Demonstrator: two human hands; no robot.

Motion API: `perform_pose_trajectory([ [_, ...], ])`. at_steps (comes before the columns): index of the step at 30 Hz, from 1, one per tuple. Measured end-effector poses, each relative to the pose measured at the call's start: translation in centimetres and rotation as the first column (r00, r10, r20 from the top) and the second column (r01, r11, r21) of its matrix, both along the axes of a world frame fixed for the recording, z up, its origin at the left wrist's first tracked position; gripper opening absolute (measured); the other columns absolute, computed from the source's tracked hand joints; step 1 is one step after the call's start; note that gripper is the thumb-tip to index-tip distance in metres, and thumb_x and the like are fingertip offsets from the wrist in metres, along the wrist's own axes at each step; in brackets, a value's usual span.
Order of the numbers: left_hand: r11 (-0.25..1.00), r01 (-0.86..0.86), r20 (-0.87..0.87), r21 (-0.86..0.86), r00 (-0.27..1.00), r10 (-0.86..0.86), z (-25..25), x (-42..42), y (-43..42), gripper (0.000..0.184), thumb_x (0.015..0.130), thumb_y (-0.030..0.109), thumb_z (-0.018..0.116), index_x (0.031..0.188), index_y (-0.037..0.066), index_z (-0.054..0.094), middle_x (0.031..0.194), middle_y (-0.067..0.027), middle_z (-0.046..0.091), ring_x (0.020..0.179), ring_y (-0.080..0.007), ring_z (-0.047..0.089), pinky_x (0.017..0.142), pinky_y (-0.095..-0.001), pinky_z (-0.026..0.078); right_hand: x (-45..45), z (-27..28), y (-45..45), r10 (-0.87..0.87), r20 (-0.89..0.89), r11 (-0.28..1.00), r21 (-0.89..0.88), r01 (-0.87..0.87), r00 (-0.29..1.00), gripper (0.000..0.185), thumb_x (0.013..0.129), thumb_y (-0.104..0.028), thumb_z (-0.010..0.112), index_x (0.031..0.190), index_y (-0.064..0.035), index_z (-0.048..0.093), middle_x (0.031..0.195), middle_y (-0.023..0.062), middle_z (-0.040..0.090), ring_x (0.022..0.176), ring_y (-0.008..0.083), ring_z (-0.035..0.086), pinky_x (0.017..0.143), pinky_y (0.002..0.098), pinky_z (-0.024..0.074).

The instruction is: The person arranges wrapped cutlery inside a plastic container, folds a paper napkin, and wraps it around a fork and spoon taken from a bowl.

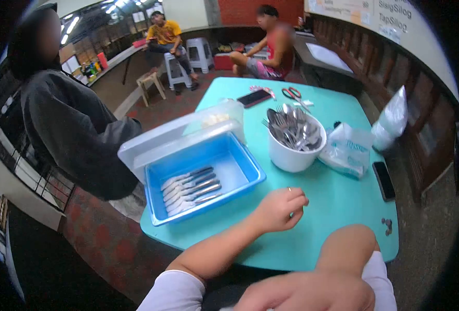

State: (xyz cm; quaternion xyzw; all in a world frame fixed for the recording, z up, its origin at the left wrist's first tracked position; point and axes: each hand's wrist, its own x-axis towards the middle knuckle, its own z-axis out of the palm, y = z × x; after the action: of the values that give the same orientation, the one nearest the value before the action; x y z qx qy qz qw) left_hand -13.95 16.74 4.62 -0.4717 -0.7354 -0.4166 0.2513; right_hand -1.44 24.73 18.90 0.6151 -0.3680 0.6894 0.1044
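Observation:
My left hand point(284, 209) rests on or just over the turquoise table point(312, 210), its fingers curled in with a ring on one of them. Nothing shows inside it. Close to the camera at the bottom edge is my right hand point(307, 294), its fingers cut off by the frame. Left of my left hand stands a blue plastic tray point(157, 207) holding several utensils point(188, 193) in a row, their lower ends wrapped in white. A white tub point(294, 158) beyond my left hand is packed with spoons and forks point(294, 127).
A translucent lid point(182, 137) leans along the tray's far side. Near the tub lie a plastic bag point(347, 150), scissors point(294, 96) and a phone point(254, 98). Another phone point(384, 181) and coins point(387, 226) lie at right. A person point(74, 129) stands left; two others sit behind.

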Motion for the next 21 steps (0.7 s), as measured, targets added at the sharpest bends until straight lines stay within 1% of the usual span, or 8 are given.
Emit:
perform_pose_trajectory([
  [3, 1.000, -0.001, -0.004, -0.020, 1.000, 0.001, -0.1, 0.0, -0.1, 0.020, 0.069, -0.003, 0.061, 0.088, 0.004, 0.059, 0.084, -0.0109, 0.059, 0.069, -0.0304, 0.060, 0.057, -0.0401, 0.049, 1.0, -1.2, 0.9, -0.202, 0.001, 0.974, -0.105, 0.201, 0.979, 0.038, 0.104, -0.028, 0.044, 0.092, -0.0020, 0.069, 0.099, 0.0116, 0.069, 0.081, 0.0143, 0.064, 0.074, 0.0253, 0.0494],
  [7, 0.998, 0.023, -0.003, -0.059, 1.000, -0.023, -0.1, 0.3, 0.4, 0.020, 0.069, -0.001, 0.062, 0.089, 0.004, 0.059, 0.083, -0.0109, 0.059, 0.070, -0.0302, 0.061, 0.058, -0.0400, 0.049, -2.5, 0.7, 4.8, -0.258, -0.376, 0.965, -0.053, 0.258, 0.890, 0.030, 0.100, -0.032, 0.051, 0.092, -0.0087, 0.069, 0.100, 0.0077, 0.069, 0.083, 0.0158, 0.062, 0.071, 0.0307, 0.0494],
  [10, 0.998, 0.025, -0.014, -0.052, 1.000, -0.026, -0.1, 0.3, 0.2, 0.019, 0.070, -0.001, 0.063, 0.089, 0.004, 0.060, 0.083, -0.0112, 0.060, 0.069, -0.0302, 0.061, 0.058, -0.0397, 0.049, -2.5, -2.1, 5.2, -0.598, -0.462, 0.796, -0.438, 0.417, 0.655, 0.029, 0.096, -0.032, 0.054, 0.091, -0.0073, 0.067, 0.098, 0.0091, 0.068, 0.082, 0.0187, 0.062, 0.070, 0.0327, 0.0491],
  [13, 0.997, 0.026, 0.011, -0.076, 1.000, -0.025, -0.3, 0.3, 0.4, 0.018, 0.070, -0.002, 0.062, 0.087, 0.004, 0.061, 0.082, -0.0117, 0.061, 0.068, -0.0302, 0.061, 0.057, -0.0394, 0.049, -2.6, -4.0, 6.6, -0.691, -0.675, 0.606, -0.347, 0.716, 0.258, 0.030, 0.093, -0.037, 0.055, 0.097, -0.0102, 0.068, 0.094, 0.0052, 0.065, 0.083, 0.0197, 0.062, 0.066, 0.0339, 0.0459],
  [15, 0.993, 0.036, 0.052, -0.115, 0.998, -0.030, -1.1, -0.3, 0.4, 0.018, 0.070, -0.003, 0.062, 0.086, 0.004, 0.062, 0.081, -0.0122, 0.061, 0.067, -0.0301, 0.061, 0.056, -0.0393, 0.049, -5.6, -3.3, 6.1, -0.459, -0.595, 0.702, 0.213, 0.679, 0.660, 0.026, 0.089, -0.031, 0.055, 0.095, -0.0088, 0.068, 0.098, 0.0065, 0.066, 0.081, 0.0225, 0.062, 0.064, 0.0382, 0.0463],
  [18, 0.994, 0.019, 0.084, -0.103, 0.996, -0.010, 0.0, 0.3, 0.9, 0.018, 0.069, -0.004, 0.061, 0.085, 0.003, 0.063, 0.081, -0.0123, 0.062, 0.067, -0.0297, 0.061, 0.055, -0.0393, 0.049, -3.6, -1.9, 7.4, -0.094, -0.667, 0.720, 0.468, 0.513, 0.739, 0.026, 0.088, -0.025, 0.054, 0.095, -0.0037, 0.067, 0.100, 0.0104, 0.066, 0.080, 0.0263, 0.063, 0.066, 0.0420, 0.0497],
  [19, 0.990, 0.017, 0.070, -0.137, 0.998, -0.008, -0.1, 0.2, 0.8, 0.019, 0.069, -0.004, 0.060, 0.087, 0.003, 0.062, 0.081, -0.0114, 0.062, 0.067, -0.0291, 0.061, 0.056, -0.0392, 0.049, -2.4, -1.9, 8.0, 0.014, -0.394, 0.794, 0.562, 0.229, 0.919, 0.022, 0.086, -0.019, 0.055, 0.093, -0.0006, 0.066, 0.100, 0.0135, 0.066, 0.084, 0.0286, 0.065, 0.069, 0.0405, 0.0529],
  [21, 0.988, 0.014, 0.096, -0.155, 0.995, 0.001, -0.2, 0.2, 0.7, 0.020, 0.069, -0.004, 0.060, 0.087, 0.004, 0.062, 0.081, -0.0109, 0.062, 0.066, -0.0287, 0.061, 0.057, -0.0391, 0.049, -0.5, 1.0, 9.8, 0.029, -0.377, 0.879, 0.451, 0.156, 0.926, 0.030, 0.089, -0.021, 0.053, 0.091, 0.0069, 0.065, 0.095, 0.0181, 0.068, 0.073, 0.0260, 0.062, 0.062, 0.0355, 0.0488],
])
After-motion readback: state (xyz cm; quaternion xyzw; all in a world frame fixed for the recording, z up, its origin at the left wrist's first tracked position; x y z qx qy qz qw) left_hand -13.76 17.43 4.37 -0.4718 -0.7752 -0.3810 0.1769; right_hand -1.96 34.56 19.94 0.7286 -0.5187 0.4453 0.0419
